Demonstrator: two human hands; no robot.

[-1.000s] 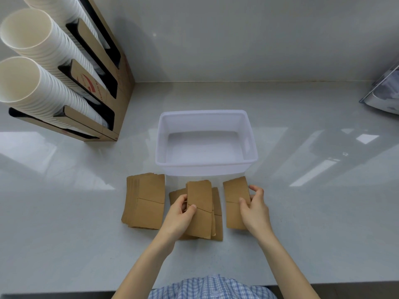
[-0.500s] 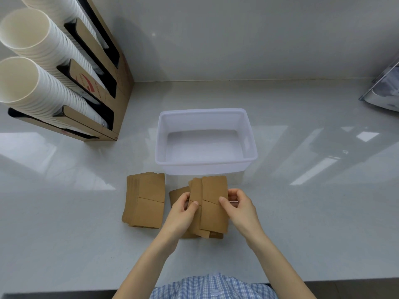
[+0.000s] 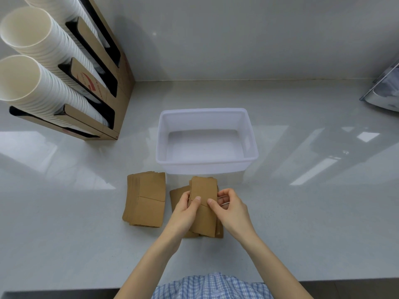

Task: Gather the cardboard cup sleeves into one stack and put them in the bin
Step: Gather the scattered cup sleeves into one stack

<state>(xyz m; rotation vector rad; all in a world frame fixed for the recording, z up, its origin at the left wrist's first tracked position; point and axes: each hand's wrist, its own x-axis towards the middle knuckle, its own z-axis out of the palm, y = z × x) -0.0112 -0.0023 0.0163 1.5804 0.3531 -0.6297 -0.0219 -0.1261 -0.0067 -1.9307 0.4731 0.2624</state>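
A small stack of flat brown cardboard cup sleeves [image 3: 203,190] is pinched between both hands just in front of the bin. My left hand [image 3: 184,212] grips its left edge with the thumb on top. My right hand [image 3: 231,210] grips its right edge. Under the held stack, more sleeves [image 3: 178,194] lie loose on the counter, partly hidden by my hands. A separate thicker pile of sleeves [image 3: 145,199] lies to the left. The white plastic bin [image 3: 207,166] stands behind them with nothing inside.
A cardboard dispenser rack [image 3: 101,83] with long stacks of white paper cups [image 3: 32,78] leans at the back left. A shiny metal object [image 3: 384,91] sits at the far right edge. The counter's front edge runs just below my arms.
My right hand picked up the sleeve that lay on the right and brought it left onto the sleeves in my left hand. Both hands now hold them squared together.
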